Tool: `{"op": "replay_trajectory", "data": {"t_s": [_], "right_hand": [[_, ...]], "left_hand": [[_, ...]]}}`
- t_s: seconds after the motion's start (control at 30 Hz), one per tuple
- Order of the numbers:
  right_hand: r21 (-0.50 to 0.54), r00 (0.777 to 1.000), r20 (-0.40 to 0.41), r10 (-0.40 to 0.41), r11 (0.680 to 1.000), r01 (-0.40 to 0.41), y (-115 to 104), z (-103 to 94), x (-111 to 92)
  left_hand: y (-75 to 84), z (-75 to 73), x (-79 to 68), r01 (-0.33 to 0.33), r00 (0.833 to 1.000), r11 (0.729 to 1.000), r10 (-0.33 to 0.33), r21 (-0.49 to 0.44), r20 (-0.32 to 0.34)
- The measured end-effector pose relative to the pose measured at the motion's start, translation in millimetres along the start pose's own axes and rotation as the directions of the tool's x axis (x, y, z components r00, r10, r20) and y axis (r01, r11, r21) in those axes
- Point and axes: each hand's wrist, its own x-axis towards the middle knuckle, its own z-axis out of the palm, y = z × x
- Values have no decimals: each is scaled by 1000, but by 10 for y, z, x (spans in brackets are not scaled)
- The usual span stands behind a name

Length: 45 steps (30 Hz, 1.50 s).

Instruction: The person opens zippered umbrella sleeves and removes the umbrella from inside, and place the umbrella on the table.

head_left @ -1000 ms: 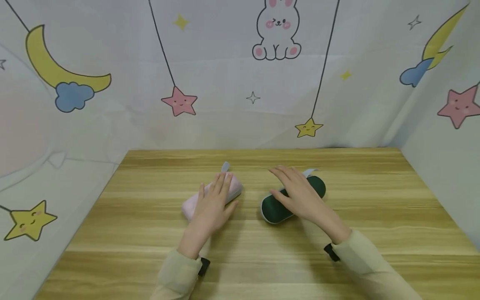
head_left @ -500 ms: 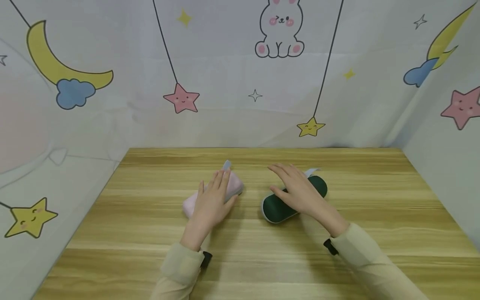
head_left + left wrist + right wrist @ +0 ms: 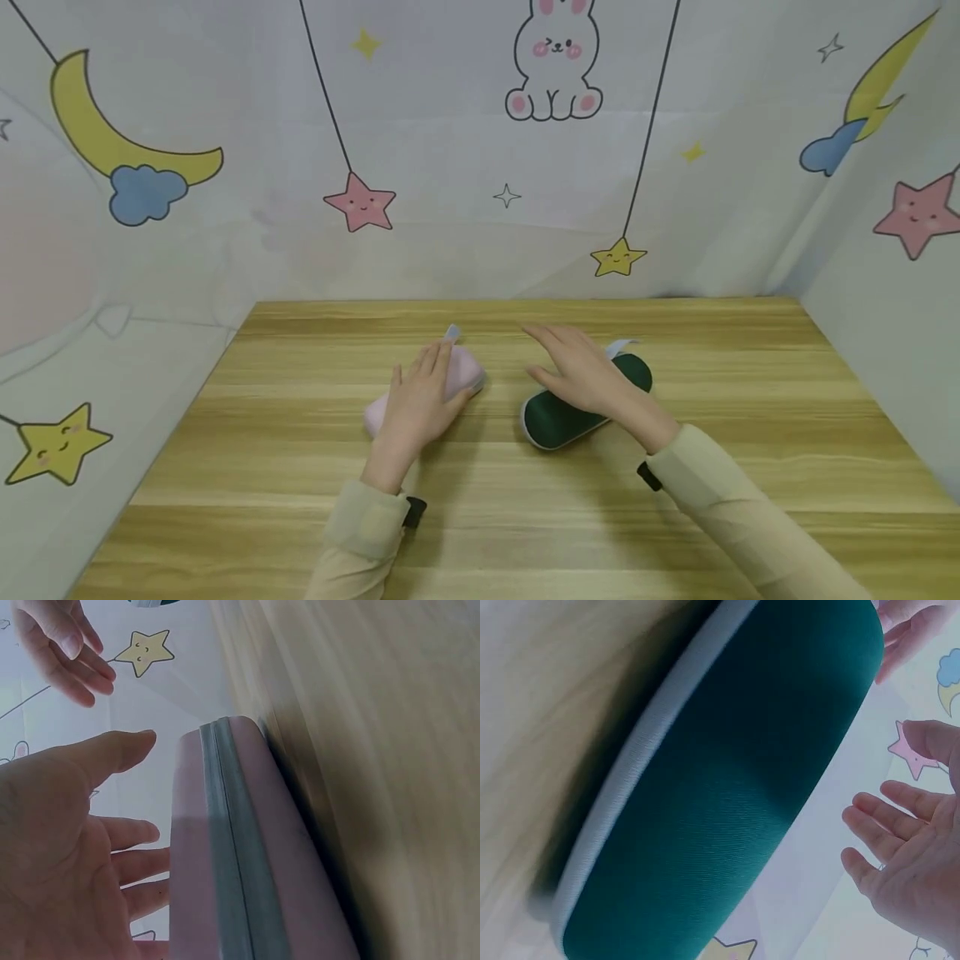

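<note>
A pink zippered case (image 3: pixel 465 371) lies slanted on the table, left of the middle, with a pale tab at its far end. My left hand (image 3: pixel 414 404) is over it, palm down and fingers extended, covering its middle. The left wrist view shows a grey zipper band (image 3: pixel 238 847) along the pink case's side, with the thumb apart from it. To the right is a dark green case (image 3: pixel 558 421) with pale grey edging and a pale strap. Above that one is my right hand (image 3: pixel 583 371), fingers straight and thumb spread. In the right wrist view, a gap separates its fingers from the green case (image 3: pixel 720 787).
Both cases rest on a wood-grain table (image 3: pixel 495 517). A white cloth (image 3: pixel 450 258) printed with stars, moons and a rabbit hangs behind the table and along both sides. Black wrist straps (image 3: pixel 414 512) show at the cuffs of the pale sleeves (image 3: pixel 367 521).
My right hand has shifted slightly left and away over the green case, baring more of its near end. My left hand has moved only a little. Both cases stay in place.
</note>
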Motion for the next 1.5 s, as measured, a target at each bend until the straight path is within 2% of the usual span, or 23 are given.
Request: {"op": "replay_trajectory", "data": {"t_s": [0.27, 0.47, 0.8, 1.2, 1.5], "right_hand": [[-16, 997, 72, 3, 1000, -1, -15, -25, 154], [-40, 992, 122, -42, 998, 47, -2, 2, 295], [-6, 981, 180, -78, 997, 80, -5, 13, 507], [-12, 960, 264, -95, 995, 102, -95, 117, 750], [14, 949, 310, -63, 998, 62, -74, 187, 881]], "left_hand": [[-19, 45, 13, 21, 1000, 1000, -21, -3, -10], [-41, 46, 22, 54, 999, 999, -54, 5, -1], [-78, 35, 67, 57, 998, 997, -58, 50, 21], [-125, 59, 96, 108, 992, 993, -111, 51, 66], [-108, 71, 98, 106, 992, 993, -109, 43, 68]]}}
